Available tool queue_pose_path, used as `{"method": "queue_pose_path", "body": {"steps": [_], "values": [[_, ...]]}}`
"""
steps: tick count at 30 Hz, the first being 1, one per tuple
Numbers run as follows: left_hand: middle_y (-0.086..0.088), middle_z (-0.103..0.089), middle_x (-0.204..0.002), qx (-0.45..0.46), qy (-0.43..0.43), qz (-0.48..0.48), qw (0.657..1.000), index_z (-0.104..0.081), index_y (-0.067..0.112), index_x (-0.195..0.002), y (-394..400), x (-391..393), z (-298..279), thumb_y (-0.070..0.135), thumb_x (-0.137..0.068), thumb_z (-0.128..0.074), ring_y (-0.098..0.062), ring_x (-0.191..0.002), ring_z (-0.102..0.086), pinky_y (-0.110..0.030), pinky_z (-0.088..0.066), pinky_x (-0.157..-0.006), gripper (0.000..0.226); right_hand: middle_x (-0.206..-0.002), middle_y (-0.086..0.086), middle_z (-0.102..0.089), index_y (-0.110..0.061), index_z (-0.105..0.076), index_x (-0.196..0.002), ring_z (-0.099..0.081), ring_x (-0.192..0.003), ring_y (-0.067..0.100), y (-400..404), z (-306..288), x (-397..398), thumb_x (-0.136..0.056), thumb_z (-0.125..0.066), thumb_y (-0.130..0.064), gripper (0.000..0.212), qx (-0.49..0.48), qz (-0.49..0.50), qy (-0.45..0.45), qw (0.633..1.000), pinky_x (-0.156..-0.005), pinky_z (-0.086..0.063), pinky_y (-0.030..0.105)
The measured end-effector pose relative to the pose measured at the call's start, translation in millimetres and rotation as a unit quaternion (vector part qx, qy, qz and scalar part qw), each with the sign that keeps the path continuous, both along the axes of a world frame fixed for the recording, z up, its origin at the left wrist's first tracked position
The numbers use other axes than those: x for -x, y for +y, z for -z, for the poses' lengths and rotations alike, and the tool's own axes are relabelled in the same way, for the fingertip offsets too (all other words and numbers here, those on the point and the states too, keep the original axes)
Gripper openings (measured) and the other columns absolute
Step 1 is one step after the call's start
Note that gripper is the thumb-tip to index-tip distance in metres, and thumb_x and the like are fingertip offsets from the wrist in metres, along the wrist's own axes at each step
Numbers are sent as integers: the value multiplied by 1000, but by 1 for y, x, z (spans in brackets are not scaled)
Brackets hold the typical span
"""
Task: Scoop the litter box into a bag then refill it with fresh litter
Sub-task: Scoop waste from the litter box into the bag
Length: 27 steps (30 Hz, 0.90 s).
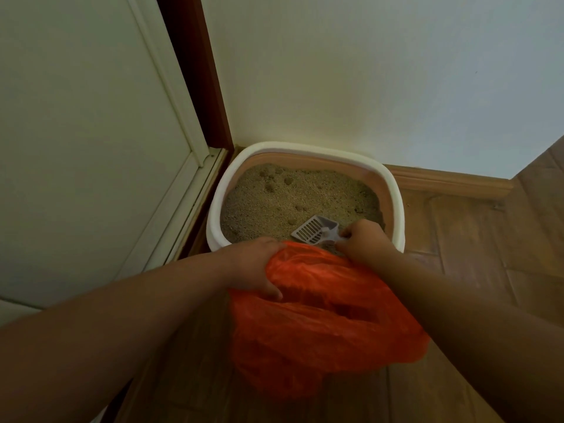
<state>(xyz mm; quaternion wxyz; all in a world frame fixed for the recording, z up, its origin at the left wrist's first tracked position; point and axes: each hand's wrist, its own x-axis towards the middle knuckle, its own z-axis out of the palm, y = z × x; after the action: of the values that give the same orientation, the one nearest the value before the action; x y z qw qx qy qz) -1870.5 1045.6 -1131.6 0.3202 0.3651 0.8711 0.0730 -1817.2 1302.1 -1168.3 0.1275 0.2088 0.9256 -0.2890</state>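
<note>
Pitted tan litter [293,196], white-rimmed box [393,190]

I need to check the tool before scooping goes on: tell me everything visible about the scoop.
The scoop is pale grey, plastic-looking, with a slotted flat blade and low raised sides. It looks empty, tilted just above the litter at the box's near right. The right hand grips its handle, which is mostly hidden.
</note>
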Motion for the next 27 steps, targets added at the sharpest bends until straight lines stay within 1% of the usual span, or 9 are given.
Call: {"method": "queue_pose_path", "body": {"steps": [2, 5, 9, 13, 16, 18, 22, 25, 27], "values": [[4, -30, -160, -10, -3, -5, 1000, -22, 28, -160, 0, 2, 2, 53, -72, -86, -18, -142, -39, -29, -34, -111, 112, -70, 6, -70, -11, -75, -84, -60, -55, 15, -3, 3, 5, -94, -69, -33, 25, 8, 6, 3, 1000, -54, -50, 30], [5, -31, -159, -17, 3, -7, 1000, -24, 28, -159, 0, 4, 5, 52, -73, -86, -16, -141, -39, -27, -34, -108, 109, -60, 4, -62, -15, -67, -69, -56, -49, 15, -7, 5, 17, -95, -68, -28, 29, 11, 14, 11, 1000, -50, -47, 28], [5, -31, -159, -19, -3, -19, 1000, -25, 28, -159, -3, 8, 8, 50, -75, -86, -17, -141, -39, -28, -35, -108, 106, -59, 7, -61, -10, -64, -66, -54, -49, 18, -14, 10, 33, -95, -68, -31, 36, 21, 28, 4, 999, -47, -42, 27], [5, -33, -158, -32, -6, -37, 999, -26, 30, -158, -5, 15, 16, 50, -75, -86, -18, -139, -44, -33, -41, -110, 104, -64, 6, -63, -10, -72, -88, -56, -50, 17, -20, 24, 49, -97, -64, -22, 17, 25, 35, 13, 999, -45, -43, 25], [3, -34, -158, -39, 3, -42, 998, -29, 28, -158, -6, 19, 22, 47, -78, -84, -18, -139, -43, -31, -38, -111, 99, -65, 7, -64, -10, -70, -81, -54, -50, 18, -25, 32, 59, -97, -63, -20, 21, 30, 30, 37, 998, -47, -43, 27], [1, -35, -158, -44, 3, -48, 998, -29, 27, -158, -7, 23, 24, 44, -80, -83, -19, -140, -43, -29, -36, -110, 96, -62, 8, -62, -10, -68, -76, -52, -47, 17, -28, 37, 68, -97, -62, -19, 24, 37, 36, 47, 998, -43, -40, 24], [-1, -42, -151, -66, -4, -68, 995, -34, 27, -156, -7, 29, 26, 30, -87, -78, -19, -136, -46, -26, -37, -106, 82, -70, 17, -67, -5, -72, -86, -52, -50, 22, -37, 42, 92, -97, -59, -17, 21, 51, 37, 54, 997, -46, -40, 28], [0, -46, -146, -85, -12, -88, 992, -38, 30, -154, -9, 31, 27, 31, -88, -76, -17, -133, -48, -24, -38, -103, 76, -71, 14, -66, -2, -72, -90, -59, -57, 27, -44, 42, 110, -97, -59, -16, 21, 51, 31, 52, 997, -48, -42, 28], [1, -47, -144, -91, -20, -100, 991, -39, 30, -153, -11, 30, 28, 33, -89, -75, -17, -131, -50, -23, -39, -101, 74, -75, 14, -67, 0, -73, -95, -56, -57, 24, -49, 44, 123, -98, -59, -17, 22, 63, 36, 54, 996, -47, -41, 27]]}}
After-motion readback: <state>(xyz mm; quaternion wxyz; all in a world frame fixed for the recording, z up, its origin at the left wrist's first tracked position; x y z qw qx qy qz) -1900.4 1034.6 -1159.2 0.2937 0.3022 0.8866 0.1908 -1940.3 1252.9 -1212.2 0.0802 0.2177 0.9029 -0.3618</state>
